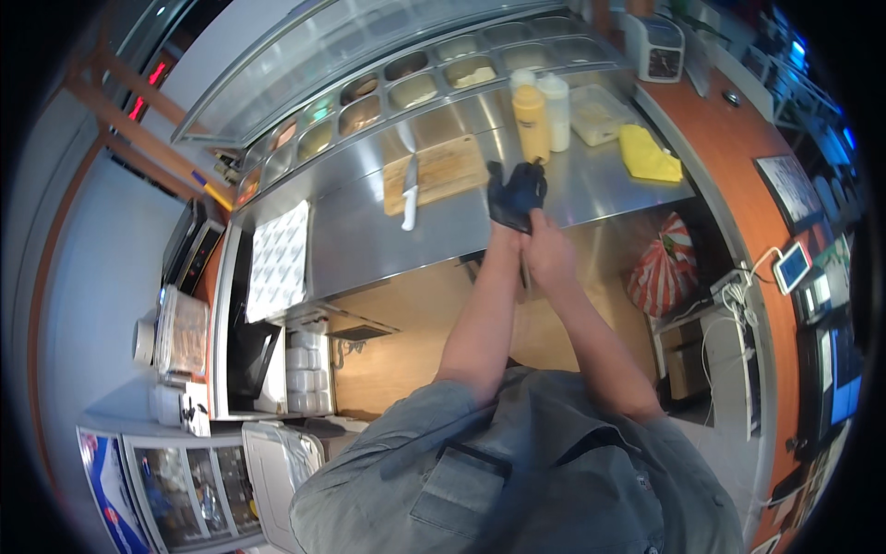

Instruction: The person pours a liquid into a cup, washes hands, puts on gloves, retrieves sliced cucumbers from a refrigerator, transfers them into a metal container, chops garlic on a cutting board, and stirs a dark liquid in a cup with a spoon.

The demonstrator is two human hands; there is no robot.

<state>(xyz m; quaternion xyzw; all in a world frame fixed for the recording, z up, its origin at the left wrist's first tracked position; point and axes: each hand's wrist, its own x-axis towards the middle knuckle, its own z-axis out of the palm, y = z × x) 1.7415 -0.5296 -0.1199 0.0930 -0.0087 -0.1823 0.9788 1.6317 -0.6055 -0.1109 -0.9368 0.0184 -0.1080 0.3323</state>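
A black glove (499,210) covers my left hand (519,189), which is raised over the front edge of the steel counter (360,245). Its thumb stands apart from the other fingers, and nothing shows in its grasp. My bare right hand (551,247) is closed at the left wrist, gripping the glove's cuff. Just beyond the gloved fingers stands a yellow squeeze bottle (532,125), with a white squeeze bottle (556,113) beside it. To the left, a white-handled knife (410,198) lies across the edge of a wooden cutting board (452,171).
Metal food pans (413,90) line the counter's back. At right are a clear plastic container (598,115), a yellow cloth (650,153) and, below, a red-and-white striped bag (663,268). Patterned paper sheets (279,249) lie at the left end. A lidded bin (277,471) stands behind left.
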